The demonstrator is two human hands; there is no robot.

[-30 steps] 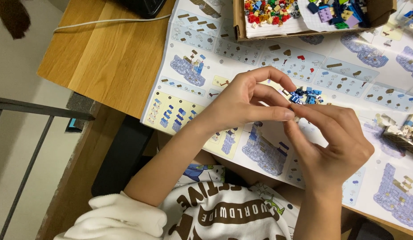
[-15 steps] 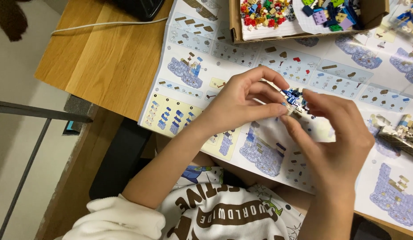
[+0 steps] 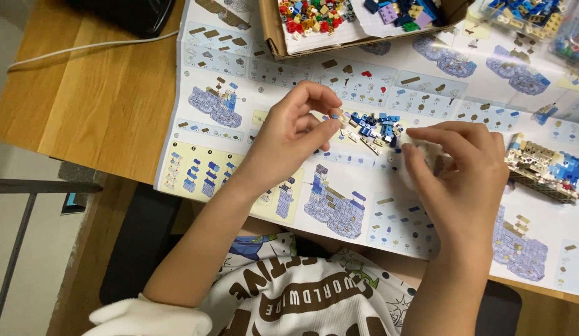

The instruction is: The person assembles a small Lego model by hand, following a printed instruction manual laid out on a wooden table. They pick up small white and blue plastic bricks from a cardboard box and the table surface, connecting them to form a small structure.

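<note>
Even, soft indoor light falls from above, bright on the white instruction sheet (image 3: 364, 205) and without harsh glare. My hands cast only faint shadows on it. The view is mostly sharp, slightly soft toward the corners.

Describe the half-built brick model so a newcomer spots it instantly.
Start at the big instruction sheet covering the wooden table. Go to its right edge, just beyond the right hand. The half-built model lies there: tan and blue, assembled in one block, unlike the loose bricks mid-sheet.
</note>
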